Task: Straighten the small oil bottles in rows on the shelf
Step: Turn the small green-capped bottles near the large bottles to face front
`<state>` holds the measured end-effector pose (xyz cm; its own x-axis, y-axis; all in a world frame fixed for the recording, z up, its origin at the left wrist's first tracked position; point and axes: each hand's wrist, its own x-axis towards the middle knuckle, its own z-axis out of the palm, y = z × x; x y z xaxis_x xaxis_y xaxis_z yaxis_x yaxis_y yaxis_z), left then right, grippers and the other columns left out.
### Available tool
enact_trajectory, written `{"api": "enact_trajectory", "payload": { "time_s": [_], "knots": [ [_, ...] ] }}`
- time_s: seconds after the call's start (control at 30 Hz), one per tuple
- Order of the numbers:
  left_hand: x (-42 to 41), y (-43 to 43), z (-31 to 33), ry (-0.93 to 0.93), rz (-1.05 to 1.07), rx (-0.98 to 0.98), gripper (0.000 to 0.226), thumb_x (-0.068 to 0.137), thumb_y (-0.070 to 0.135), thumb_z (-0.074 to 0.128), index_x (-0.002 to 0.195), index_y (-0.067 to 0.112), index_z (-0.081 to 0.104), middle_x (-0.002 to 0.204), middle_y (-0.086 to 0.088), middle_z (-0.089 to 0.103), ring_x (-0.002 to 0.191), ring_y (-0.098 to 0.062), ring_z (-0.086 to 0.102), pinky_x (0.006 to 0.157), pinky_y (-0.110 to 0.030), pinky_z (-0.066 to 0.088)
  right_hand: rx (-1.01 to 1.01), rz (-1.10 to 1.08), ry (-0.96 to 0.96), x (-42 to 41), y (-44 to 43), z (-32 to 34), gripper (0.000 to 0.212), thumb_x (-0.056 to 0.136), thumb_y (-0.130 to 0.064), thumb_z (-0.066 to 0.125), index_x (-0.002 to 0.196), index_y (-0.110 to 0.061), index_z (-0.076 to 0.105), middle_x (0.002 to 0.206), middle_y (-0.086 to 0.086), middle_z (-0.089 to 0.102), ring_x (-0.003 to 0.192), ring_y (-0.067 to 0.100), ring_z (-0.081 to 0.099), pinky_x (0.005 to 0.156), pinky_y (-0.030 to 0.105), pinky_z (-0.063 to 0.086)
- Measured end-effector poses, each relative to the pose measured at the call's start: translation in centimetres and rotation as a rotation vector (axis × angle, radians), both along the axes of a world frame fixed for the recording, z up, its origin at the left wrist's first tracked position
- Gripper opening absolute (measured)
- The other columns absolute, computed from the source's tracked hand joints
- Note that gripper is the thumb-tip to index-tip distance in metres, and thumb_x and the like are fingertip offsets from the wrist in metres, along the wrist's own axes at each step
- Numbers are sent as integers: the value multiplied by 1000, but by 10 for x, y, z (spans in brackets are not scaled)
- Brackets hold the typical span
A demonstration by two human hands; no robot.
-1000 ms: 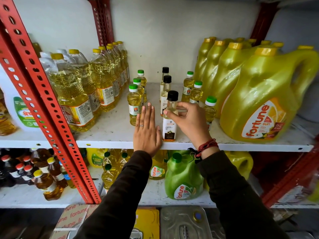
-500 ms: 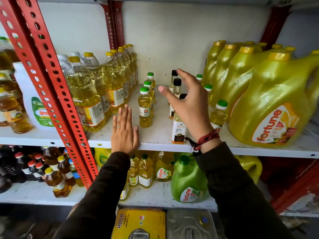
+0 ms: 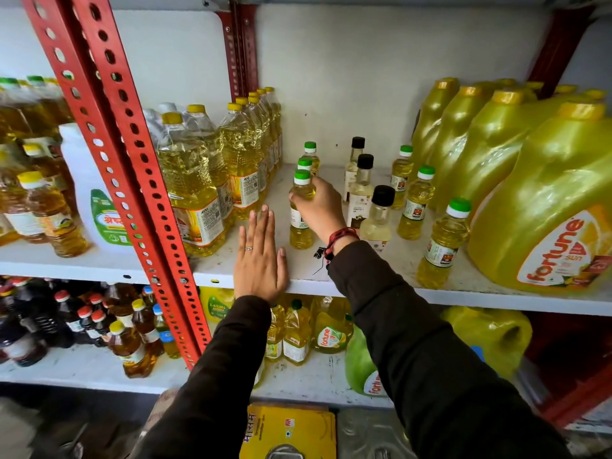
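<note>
Small oil bottles stand in three short rows on the white shelf [image 3: 364,289]. The left row has green caps; my right hand [image 3: 323,207] grips its front green-capped bottle [image 3: 300,226] around the shoulder. Two more green-capped bottles [image 3: 310,150] stand behind it. The middle row holds three black-capped bottles [image 3: 376,220], partly hidden by my wrist. The right row of green-capped bottles [image 3: 442,246] runs along the big jugs. My left hand [image 3: 260,260] lies flat on the shelf's front edge, fingers together, holding nothing.
Tall clear oil bottles [image 3: 195,190] crowd the shelf's left side. Large yellow Fortune jugs [image 3: 546,210] fill the right. A red perforated upright [image 3: 132,180] crosses diagonally at the left. Lower shelves hold more bottles and a green jug [image 3: 364,369].
My right hand moved left from above the black-capped bottles and closed on the front green-capped bottle of the left row. My left hand stayed flat on the shelf edge.
</note>
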<state>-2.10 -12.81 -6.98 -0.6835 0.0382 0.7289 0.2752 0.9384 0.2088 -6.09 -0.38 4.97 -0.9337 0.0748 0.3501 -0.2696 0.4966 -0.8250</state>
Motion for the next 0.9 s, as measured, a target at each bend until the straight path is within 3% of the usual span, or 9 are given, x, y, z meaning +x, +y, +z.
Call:
{"api": "enact_trajectory", "payload": {
  "time_s": [0.2,0.43,0.57,0.63,0.73,0.9],
  "knots": [
    [-2,0,-2,0,1,-1,71,101,30,29,164,1,19,173,-14,13,161,-29,6,130,-36,-9,-60,-48,27,1,5,-1,37,73,-30,86,103,-11,74,105,7,77,98,22,72,91,36,57],
    [0,1,-1,-1,9,-3,70,101,30,27,164,1,20,173,-15,14,162,-28,5,131,-37,-7,-24,-128,38,0,2,-1,60,59,-50,91,97,-14,60,106,4,69,98,20,66,77,27,48],
    [-1,1,-2,-4,18,-12,70,101,31,27,164,1,19,174,-14,12,162,-27,4,131,-37,-7,-39,-107,48,2,-1,-7,65,58,-60,85,102,-18,65,106,3,69,100,20,67,87,33,55],
    [-1,0,-3,-7,21,-15,70,101,31,28,164,1,18,174,-14,12,162,-27,4,131,-37,-7,-70,-74,58,3,0,-11,52,64,-55,80,101,-20,71,101,2,73,97,19,69,90,38,57],
    [-2,0,-3,-7,25,-20,71,101,31,29,165,2,17,174,-14,11,162,-27,4,131,-37,-8,-137,-23,65,9,4,-10,24,77,-32,76,96,-18,76,91,-4,76,90,17,71,90,38,58],
    [-2,0,-2,-4,23,-13,71,101,31,29,165,2,18,173,-14,11,162,-27,5,130,-36,-8,-188,-38,68,9,8,-9,32,73,-29,84,101,-17,76,100,0,77,96,15,70,90,31,55]
  ]
}}
